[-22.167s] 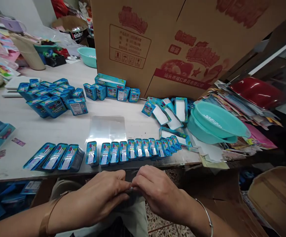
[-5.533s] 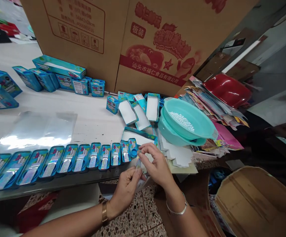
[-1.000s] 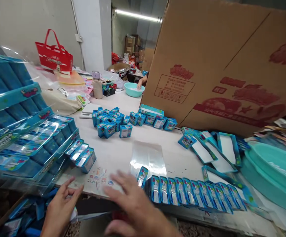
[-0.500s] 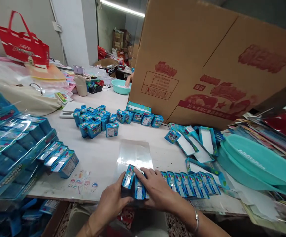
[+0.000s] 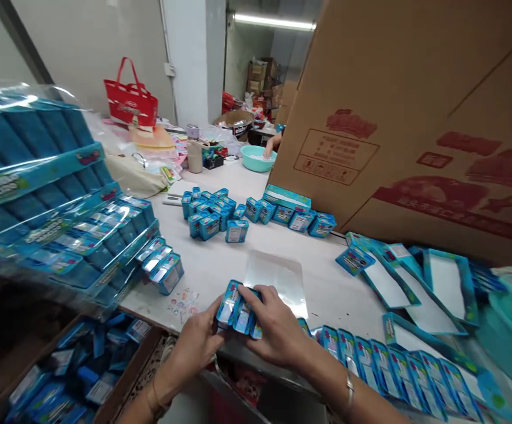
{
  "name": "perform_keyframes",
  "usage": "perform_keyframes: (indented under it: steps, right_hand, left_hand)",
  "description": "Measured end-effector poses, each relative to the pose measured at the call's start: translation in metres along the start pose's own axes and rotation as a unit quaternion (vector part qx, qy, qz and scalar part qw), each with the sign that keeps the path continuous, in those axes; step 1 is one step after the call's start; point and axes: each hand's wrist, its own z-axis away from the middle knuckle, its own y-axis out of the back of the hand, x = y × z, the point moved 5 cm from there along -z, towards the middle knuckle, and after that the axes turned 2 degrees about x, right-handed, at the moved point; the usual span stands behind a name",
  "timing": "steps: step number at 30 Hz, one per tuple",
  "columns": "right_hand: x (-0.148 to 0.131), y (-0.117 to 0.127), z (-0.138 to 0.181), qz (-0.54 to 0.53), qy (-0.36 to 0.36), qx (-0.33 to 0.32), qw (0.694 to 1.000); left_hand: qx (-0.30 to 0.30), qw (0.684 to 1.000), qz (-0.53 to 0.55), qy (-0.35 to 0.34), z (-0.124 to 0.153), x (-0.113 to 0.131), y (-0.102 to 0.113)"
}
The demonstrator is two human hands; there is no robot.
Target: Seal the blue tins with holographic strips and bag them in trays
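Pressing inward from opposite sides, the left hand point(image 5: 198, 340) and the right hand point(image 5: 278, 324) grip a short block of blue labelled boxes point(image 5: 242, 316) just at the near edge of the clear plastic sheet point(image 5: 273, 271); the left fingers are closed on the outer side and the right ones over the tops, likely to keep the separate boxes tight together. Whether the block touches the row of matching boxes point(image 5: 399, 368), to the right of the sheet and nearer the body, is hidden by the right hand; that row seems lined up for easy grabbing. Left of the sheet, three boxes point(image 5: 161, 262) stand side by side near a film-covered display stack point(image 5: 57, 171), apparently kept as a set. White-lined trays point(image 5: 448, 288) lie right of the sheet, probably within arm's reach, while a large carton point(image 5: 415, 94) stands beyond it. Half a second ago the leftmost held box stood at an angle, a gap opening beside its neighbour; now the two sit flush, and the view has swung to take in more of the display stack
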Motion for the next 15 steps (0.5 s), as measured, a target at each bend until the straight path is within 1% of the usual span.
perform_keyframes:
  steps: [2,4,6,7,10,13,15]
  right_hand:
    - [-0.013,-0.013,-0.032,-0.010,0.020,-0.006,1.000]
    - [-0.025,-0.030,-0.065,-0.014,0.025,-0.013,0.999]
    - [-0.035,-0.048,-0.092,-0.017,0.016,-0.021,0.999]
    - [-0.040,-0.056,-0.103,-0.020,0.010,-0.023,0.999]
    - [-0.053,-0.073,-0.122,-0.038,-0.007,-0.017,0.999]
    - [-0.058,-0.079,-0.123,-0.069,-0.024,-0.026,0.997]
    - [-0.053,-0.079,-0.120,-0.092,-0.026,-0.053,0.994]
  left_hand:
    - [0.036,0.999,-0.039,0.004,0.000,-0.014,0.033]
    - [0.056,0.996,-0.070,0.016,-0.002,-0.031,0.063]
    - [0.077,0.993,-0.079,0.030,-0.002,-0.050,0.085]
    - [0.097,0.992,-0.076,0.034,0.000,-0.058,0.093]
    - [0.197,0.977,-0.061,0.051,0.014,-0.084,0.106]
    - [0.308,0.944,-0.053,0.107,0.040,-0.109,0.105]
    - [0.352,0.924,-0.039,0.146,0.057,-0.120,0.101]
